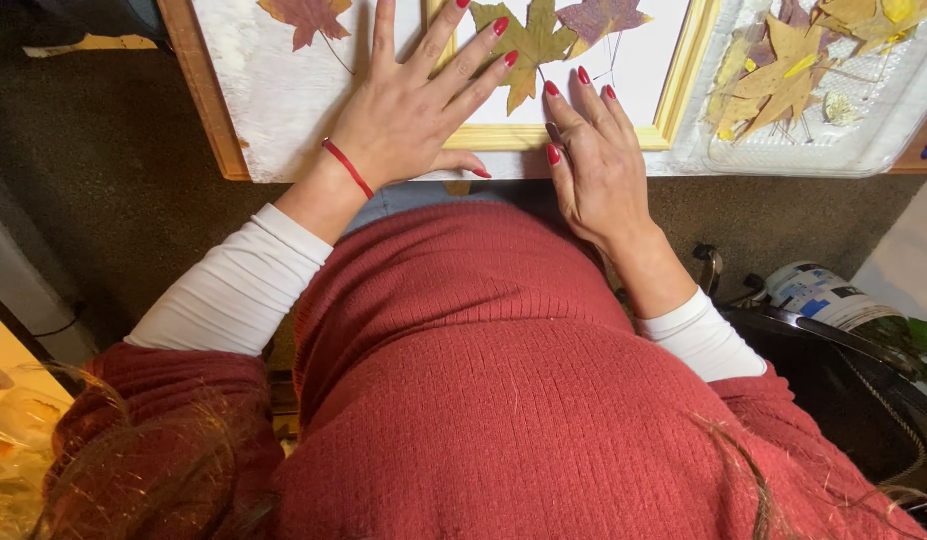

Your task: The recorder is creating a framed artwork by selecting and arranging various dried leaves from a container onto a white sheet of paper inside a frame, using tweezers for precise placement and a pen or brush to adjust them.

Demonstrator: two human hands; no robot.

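At the near edge of the white board [283, 100], both hands lie flat and open, holding nothing. Left hand [408, 110]: fingers spread wide, palm pressed on the board, index and middle fingertips reaching over the bottom-left corner of the pale wooden frame [503, 137]. Right hand [598, 165]: fingers loosely together, tips resting on the frame's bottom rail, thumb tucked along it.

Yellow-green leaf [523, 45] lies inside the frame on white backing, just beyond both sets of fingertips and between them; long axis runs roughly away from the body, stem end toward the bottom rail. Left fingertips touch its edge (nearer hand: left, by a little). Purple leaf [601, 18] sits just beside it, to the right.

Further out: red-brown leaf [305, 15] on the board at left; clear plastic tray [863, 150] with loose dried leaves [783, 65] at right, well apart.
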